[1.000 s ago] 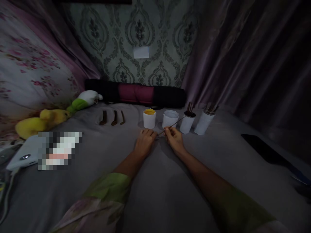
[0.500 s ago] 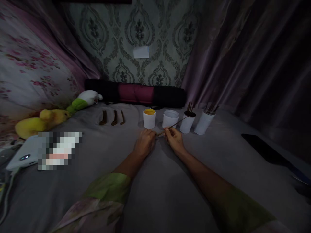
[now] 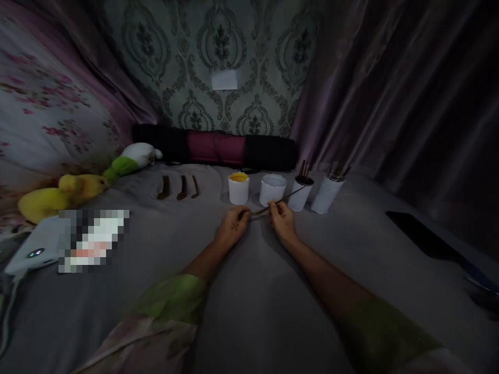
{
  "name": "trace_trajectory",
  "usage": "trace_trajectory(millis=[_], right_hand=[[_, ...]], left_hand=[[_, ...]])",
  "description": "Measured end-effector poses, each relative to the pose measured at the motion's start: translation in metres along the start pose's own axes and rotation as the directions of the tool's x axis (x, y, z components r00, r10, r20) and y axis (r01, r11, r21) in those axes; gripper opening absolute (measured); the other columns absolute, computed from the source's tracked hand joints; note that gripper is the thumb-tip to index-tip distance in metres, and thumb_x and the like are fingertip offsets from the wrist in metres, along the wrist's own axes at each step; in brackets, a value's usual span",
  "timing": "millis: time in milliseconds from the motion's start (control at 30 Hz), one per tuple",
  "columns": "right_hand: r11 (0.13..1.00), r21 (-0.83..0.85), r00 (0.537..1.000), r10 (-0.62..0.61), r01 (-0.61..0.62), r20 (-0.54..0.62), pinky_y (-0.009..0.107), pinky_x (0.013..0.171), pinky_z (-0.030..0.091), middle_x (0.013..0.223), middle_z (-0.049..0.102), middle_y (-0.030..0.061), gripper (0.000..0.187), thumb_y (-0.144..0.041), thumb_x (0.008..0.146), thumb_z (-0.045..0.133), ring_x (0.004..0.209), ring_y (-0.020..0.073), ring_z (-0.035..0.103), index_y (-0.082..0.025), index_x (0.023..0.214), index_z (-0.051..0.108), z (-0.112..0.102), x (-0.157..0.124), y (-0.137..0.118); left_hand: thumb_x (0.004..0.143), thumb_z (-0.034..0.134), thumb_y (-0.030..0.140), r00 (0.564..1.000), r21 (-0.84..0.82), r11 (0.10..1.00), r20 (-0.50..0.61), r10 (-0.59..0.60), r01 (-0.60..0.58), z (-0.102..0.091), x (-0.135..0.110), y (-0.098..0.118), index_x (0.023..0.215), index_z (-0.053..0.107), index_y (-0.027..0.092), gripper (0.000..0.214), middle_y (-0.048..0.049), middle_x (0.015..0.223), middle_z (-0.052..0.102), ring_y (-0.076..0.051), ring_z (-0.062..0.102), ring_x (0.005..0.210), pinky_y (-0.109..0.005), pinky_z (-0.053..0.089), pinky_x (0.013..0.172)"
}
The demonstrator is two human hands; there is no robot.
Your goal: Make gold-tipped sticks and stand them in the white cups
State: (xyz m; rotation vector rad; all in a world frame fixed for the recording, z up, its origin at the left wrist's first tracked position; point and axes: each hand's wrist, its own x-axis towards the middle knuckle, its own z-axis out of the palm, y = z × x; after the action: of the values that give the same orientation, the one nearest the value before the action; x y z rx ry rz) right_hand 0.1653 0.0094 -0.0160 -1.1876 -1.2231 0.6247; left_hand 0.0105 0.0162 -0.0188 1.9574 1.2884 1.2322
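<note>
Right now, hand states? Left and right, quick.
Left hand: closed, pinching the near end of the thin stick.
Right hand: closed, pinching the same stick a little further along.

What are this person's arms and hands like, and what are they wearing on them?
Both forearms are bare from below the elbow. The sleeves are loose, pale cloth with a faint floral print and a light green band at the cuff. The left hand has a small cluster of dark dots on its back; the right hand shows no marks. No rings or watch show.
</note>
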Motion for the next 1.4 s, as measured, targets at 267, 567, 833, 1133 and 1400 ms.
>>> trace_trajectory(millis=[267,567,833,1133,1400], right_hand=[[1.0,-0.026,0.999,0.016,-0.017,-0.036,0.022,0.044,0.03,0.056,0.047,-0.0021,0.029,-0.042,0.076,0.041,0.049,0.0112,0.04,-0.018,0.084,0.056,-0.003,0.0,-0.004],[0.999,-0.031,1.0,-0.016,0.015,-0.027,0.023,0.045,0.031,0.055,0.046,-0.0014,0.032,-0.045,0.077,0.038,0.05,0.0121,0.041,-0.019,0.081,0.056,-0.004,-0.001,-0.008],[0.999,-0.048,1.0,-0.009,0.007,-0.025,0.023,0.047,0.032,0.054,0.047,-0.0014,0.033,-0.046,0.078,0.037,0.052,0.0125,0.043,-0.019,0.078,0.056,-0.004,-0.002,-0.011],[0.998,-0.065,1.0,-0.019,0.019,-0.001,0.022,0.046,0.031,0.05,0.043,-0.0028,0.033,-0.045,0.078,0.038,0.05,0.0119,0.042,-0.019,0.075,0.057,-0.005,-0.002,-0.012],[0.997,-0.081,1.0,-0.019,0.02,0.01,0.022,0.047,0.032,0.051,0.044,-0.0024,0.032,-0.043,0.078,0.038,0.051,0.0117,0.042,-0.019,0.075,0.059,-0.006,-0.002,-0.011]], left_hand=[[0.076,0.048,0.028,0.934,-0.456,0.815,0.161,-0.32,0.358,0.004,0.0,0.02,0.085,0.056,0.012,0.02,-0.0009,0.063,0.056,-0.005,0.045,0.04,-0.017,0.032,0.035],[0.081,0.043,0.018,0.801,-0.623,0.509,0.401,-0.443,0.594,0.004,-0.002,0.036,0.08,0.055,0.009,0.015,-0.0023,0.059,0.056,-0.007,0.051,0.044,-0.017,0.038,0.038],[0.082,0.042,0.017,0.737,-0.635,0.383,0.519,-0.433,0.671,0.003,-0.004,0.038,0.086,0.054,0.008,0.015,-0.0048,0.063,0.059,-0.007,0.053,0.048,-0.016,0.039,0.041],[0.08,0.043,0.015,0.742,-0.618,0.411,0.555,-0.377,0.671,0.005,-0.005,0.035,0.085,0.055,0.01,0.014,-0.0031,0.062,0.057,-0.006,0.05,0.046,-0.015,0.035,0.038],[0.077,0.048,0.015,0.732,-0.59,0.439,0.598,-0.327,0.677,0.007,-0.006,0.029,0.082,0.055,0.009,0.011,-0.0034,0.062,0.057,-0.006,0.049,0.046,-0.015,0.035,0.038]])
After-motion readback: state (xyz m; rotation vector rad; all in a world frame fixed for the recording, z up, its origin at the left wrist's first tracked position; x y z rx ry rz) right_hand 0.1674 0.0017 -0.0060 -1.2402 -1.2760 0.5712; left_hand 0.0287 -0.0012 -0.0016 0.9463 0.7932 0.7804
